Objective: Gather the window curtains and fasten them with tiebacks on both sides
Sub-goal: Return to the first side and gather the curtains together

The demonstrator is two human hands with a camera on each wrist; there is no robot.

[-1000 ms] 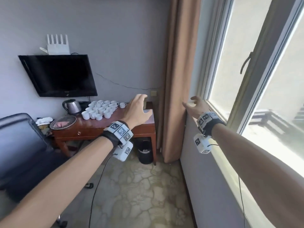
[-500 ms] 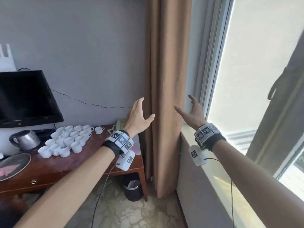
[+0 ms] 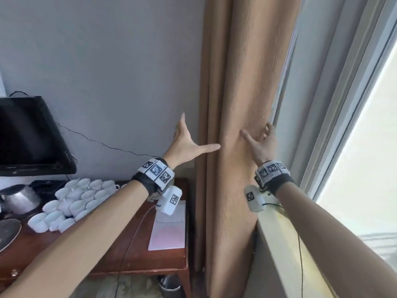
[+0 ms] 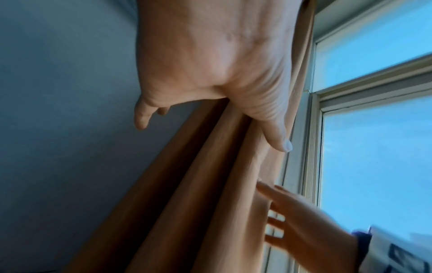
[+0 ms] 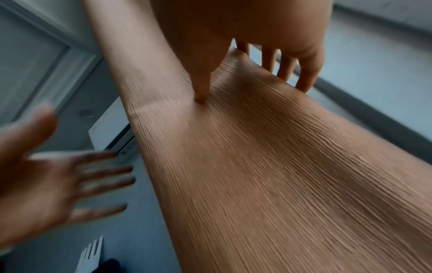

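The tan curtain (image 3: 240, 87) hangs in bunched folds between the grey wall and the window. My left hand (image 3: 187, 143) is open on its left side, fingers straight up near the wall. The left wrist view shows that thumb (image 4: 278, 136) lying against a fold of the curtain (image 4: 210, 184). My right hand (image 3: 260, 143) is spread on the curtain's right side. Its thumb (image 5: 203, 88) dents the front of the fabric (image 5: 257, 166), while its fingers (image 5: 292, 64) reach straight past the curtain's window-side edge. The left hand (image 5: 46, 184) is blurred in the right wrist view.
A wooden desk (image 3: 129, 261) stands left of the curtain with several white cups (image 3: 75, 203), a kettle (image 3: 19, 198) and a pale sheet (image 3: 169, 231). A dark TV (image 3: 28, 134) hangs above it. A black bin (image 3: 171, 284) sits under the desk. The window sill (image 3: 279, 231) runs along the right.
I have come closer to the curtain and both hands have risen to it. The right thumb now presses the fabric and the left thumb reaches its left folds.
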